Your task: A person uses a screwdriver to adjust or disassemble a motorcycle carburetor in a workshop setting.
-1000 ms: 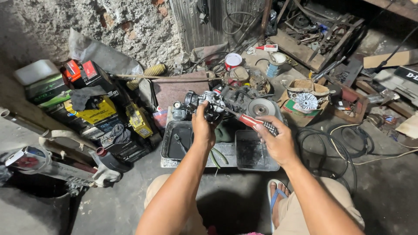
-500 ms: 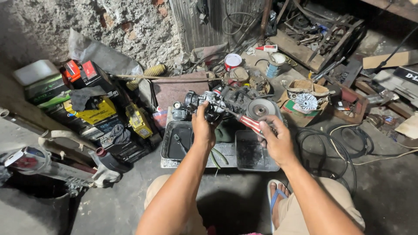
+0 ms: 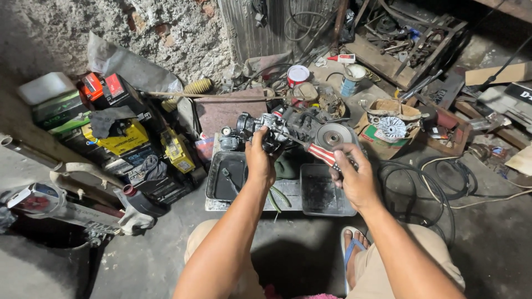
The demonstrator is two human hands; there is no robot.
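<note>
My left hand (image 3: 259, 160) grips a small grey metal engine part, a carburetor (image 3: 270, 128), held up above a dark metal tray (image 3: 226, 178). My right hand (image 3: 354, 177) is closed on the red-and-white striped handle of a screwdriver (image 3: 322, 154). The thin shaft of the screwdriver reaches left to the carburetor. Both hands are over the middle of the floor, just in front of my knees.
A second dark tray (image 3: 327, 196) lies under my right hand. An angle grinder (image 3: 331, 134) sits behind the hands. Several batteries (image 3: 119, 135) are stacked at left, a black cable coil (image 3: 443, 182) lies at right, and tins, a box of parts (image 3: 390, 126) and scrap stand behind.
My hands have barely moved. The carburetor and screwdriver stay held in the same place above the trays.
</note>
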